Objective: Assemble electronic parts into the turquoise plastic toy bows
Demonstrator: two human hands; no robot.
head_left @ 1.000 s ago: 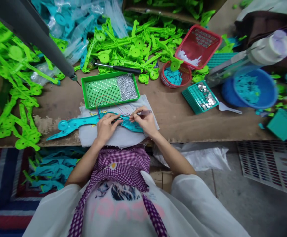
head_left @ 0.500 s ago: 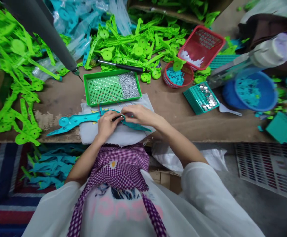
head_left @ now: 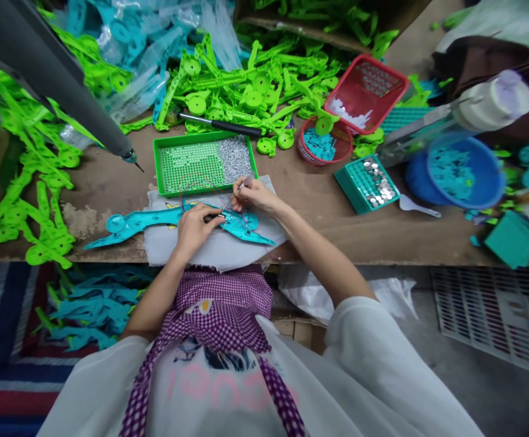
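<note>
A long blue plastic part [head_left: 150,220] lies across a pale cloth [head_left: 210,258] at the table's front edge. My left hand [head_left: 194,229] is closed over its middle, fingers and thumb pinching it around a small dark piece that I cannot make out. Thin red and dark wires loop up from the part beside these fingers. Just right of and above them, my right hand [head_left: 255,197] is closed on a slim metal tool [head_left: 247,179] like tweezers, its far end partly hidden by the fingers. The part's round right end [head_left: 249,221] shows below this hand.
Behind the cloth stands a green tray [head_left: 187,164] of small metal pieces, with a black-handled rod [head_left: 219,124] beyond. An electric screwdriver [head_left: 110,130] hangs at left. Green plastic parts [head_left: 250,91] heap behind. Rightward are red baskets [head_left: 323,159], a teal tray [head_left: 367,182] and a blue bowl [head_left: 467,194].
My right hand has lifted up and rightward off the part, uncovering its round right end. My left hand stays at the part's middle. The screwdriver tip hangs lower and slightly further left.
</note>
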